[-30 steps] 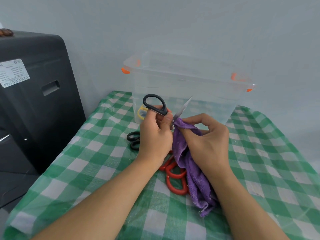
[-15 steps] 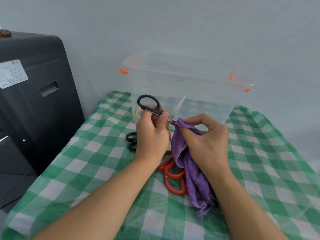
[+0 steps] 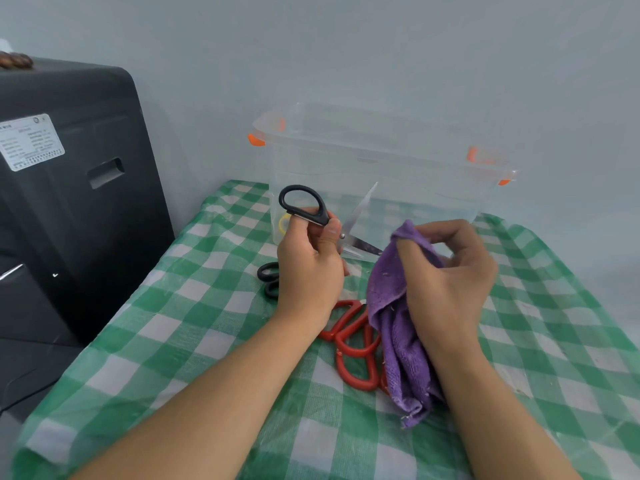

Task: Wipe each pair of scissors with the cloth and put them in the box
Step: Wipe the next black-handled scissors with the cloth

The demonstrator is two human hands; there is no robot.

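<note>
Pale grey wall behind; green-and-white checked tablecloth (image 3: 194, 327) covers the table, with a black cabinet (image 3: 69, 188) standing to the left. At the far edge of the cloth stands a clear plastic box (image 3: 398, 174) with orange clips, lid off; a yellow-handled item (image 3: 284, 223) shows through its left wall. Left hand (image 3: 308, 268) grips the black-handled scissors (image 3: 304, 207) by the handles, fingers curled round them, blades spread open, one blade pointing up in front of the box, the other pointing right toward the cloth. Right hand (image 3: 446, 271) holds a purple cloth (image 3: 398, 327), fingers bunched in its upper part, the rest hanging down to the table. The lower blade tip touches the cloth's edge. On the table beneath the hands lie red-handled scissors (image 3: 353, 344), partly under the purple cloth, and another black pair (image 3: 268, 280) just left of the left hand.
</note>
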